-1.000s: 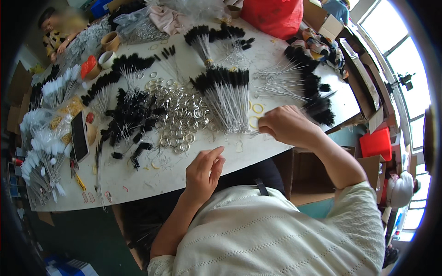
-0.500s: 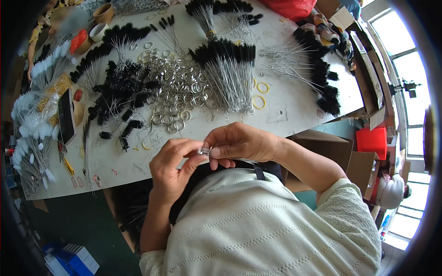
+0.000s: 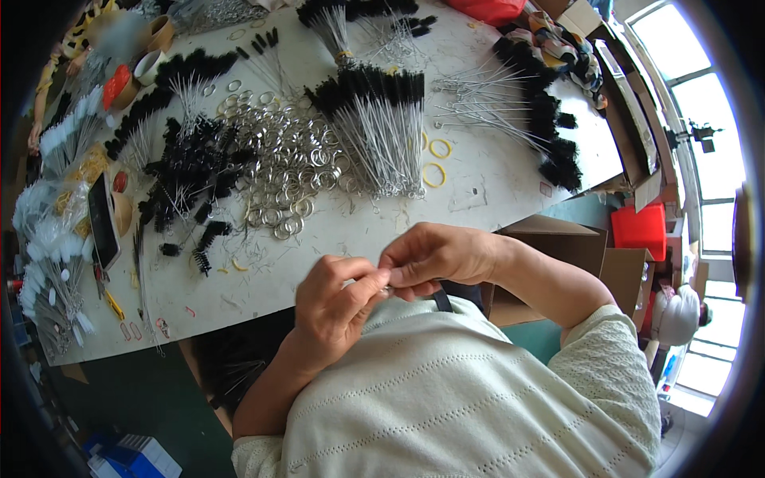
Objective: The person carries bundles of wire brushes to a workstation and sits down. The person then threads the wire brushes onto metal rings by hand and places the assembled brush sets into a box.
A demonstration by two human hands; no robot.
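In front of my body, just past the table's near edge, my two hands meet fingertip to fingertip. My left hand (image 3: 338, 299) is closed, thumb and forefinger pinching a small shiny metal ring (image 3: 387, 291). My right hand (image 3: 434, 259) pinches at the same spot, its fingers curled. Most of the ring is covered by the fingertips, and whatever else lies in the right palm is hidden. Beyond the hands lie a heap of loose metal rings (image 3: 299, 163), a pile of small black brushes (image 3: 187, 163) and a thick stack of black wire-handled brushes (image 3: 386, 131).
More black brushes (image 3: 550, 119) fan out at the table's right, near yellow bands (image 3: 433, 174). White brushes (image 3: 60, 207), a phone (image 3: 104, 219) and a yellow cutter (image 3: 114, 304) lie left. Cardboard boxes (image 3: 550, 255) and a red bin (image 3: 639, 231) stand right. Another person's arm (image 3: 38, 111) shows far left.
Both hands have shifted right and slightly down, and the fingertips have closed tighter together. The metal rings that showed between them are now mostly covered. The whole view has shifted slightly.
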